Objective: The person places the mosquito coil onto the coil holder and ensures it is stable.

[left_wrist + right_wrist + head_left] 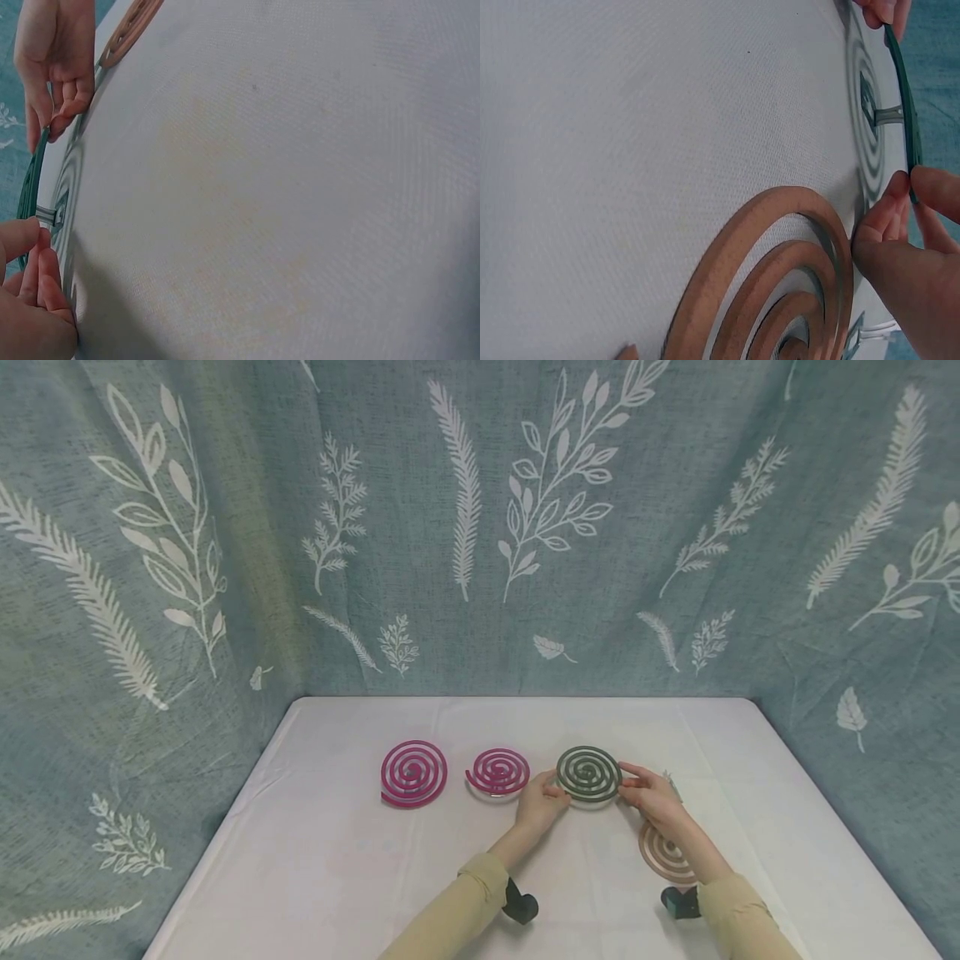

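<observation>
A dark green mosquito coil [588, 774] lies level, raised a little over the white table. My left hand [540, 806] pinches its left rim between thumb and fingers, while my right hand [657, 797] pinches the opposite rim. Beneath the coil a small metal stand [889, 115] rises from the tabletop to its middle, as the right wrist view shows. Flat on the table under my right wrist is a brown coil [776, 256], partly covered by the forearm in the head view. To the left of my left hand a magenta coil [498, 770] sits raised above the table.
Farther left is another magenta coil [414, 775]. A second metal stand [672, 785] shows just beyond my right hand. The white-covered table [315, 877] is bordered by a blue-green curtain [480, 527] with leaf patterns at the back and sides.
</observation>
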### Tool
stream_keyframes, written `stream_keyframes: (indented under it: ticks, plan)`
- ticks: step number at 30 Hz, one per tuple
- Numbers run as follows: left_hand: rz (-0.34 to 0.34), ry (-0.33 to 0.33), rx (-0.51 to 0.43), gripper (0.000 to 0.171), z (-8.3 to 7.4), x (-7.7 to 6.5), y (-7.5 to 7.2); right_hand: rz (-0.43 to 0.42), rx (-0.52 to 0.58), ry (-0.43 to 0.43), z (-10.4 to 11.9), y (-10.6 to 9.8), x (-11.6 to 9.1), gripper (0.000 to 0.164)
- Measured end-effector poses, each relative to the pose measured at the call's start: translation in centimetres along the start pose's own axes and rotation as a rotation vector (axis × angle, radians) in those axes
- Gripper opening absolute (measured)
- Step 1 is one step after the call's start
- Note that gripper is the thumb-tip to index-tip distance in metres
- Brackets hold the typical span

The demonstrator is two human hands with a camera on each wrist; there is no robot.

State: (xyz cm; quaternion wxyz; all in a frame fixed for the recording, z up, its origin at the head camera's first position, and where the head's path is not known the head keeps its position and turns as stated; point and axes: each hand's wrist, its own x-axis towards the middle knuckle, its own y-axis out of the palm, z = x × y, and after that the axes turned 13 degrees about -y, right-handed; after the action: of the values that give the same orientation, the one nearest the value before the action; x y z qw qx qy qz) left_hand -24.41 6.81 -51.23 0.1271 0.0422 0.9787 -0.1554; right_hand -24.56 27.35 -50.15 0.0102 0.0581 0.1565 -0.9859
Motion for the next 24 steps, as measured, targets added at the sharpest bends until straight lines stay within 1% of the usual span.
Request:
stream_keyframes:
  ticks: [3,10,20,24]
  plan:
    - [-0.001,0.002,-0.012,0.051,-0.04,-0.03,-0.02,0.005,-0.008,-0.004,0.10,0.08,-0.06,0.058]
    - [-0.009,0.000,0.008,0.050,-0.04,0.01,-0.04,0.005,-0.003,-0.008,0.04,0.09,-0.02,0.057]
    - [-0.007,-0.002,0.001,0.049,-0.11,-0.04,-0.05,0.011,-0.023,-0.006,-0.13,-0.04,0.08,0.058]
    - [-0.004,0.011,0.007,0.049,-0.04,-0.05,-0.04,0.011,-0.020,-0.009,-0.09,-0.02,0.00,0.058]
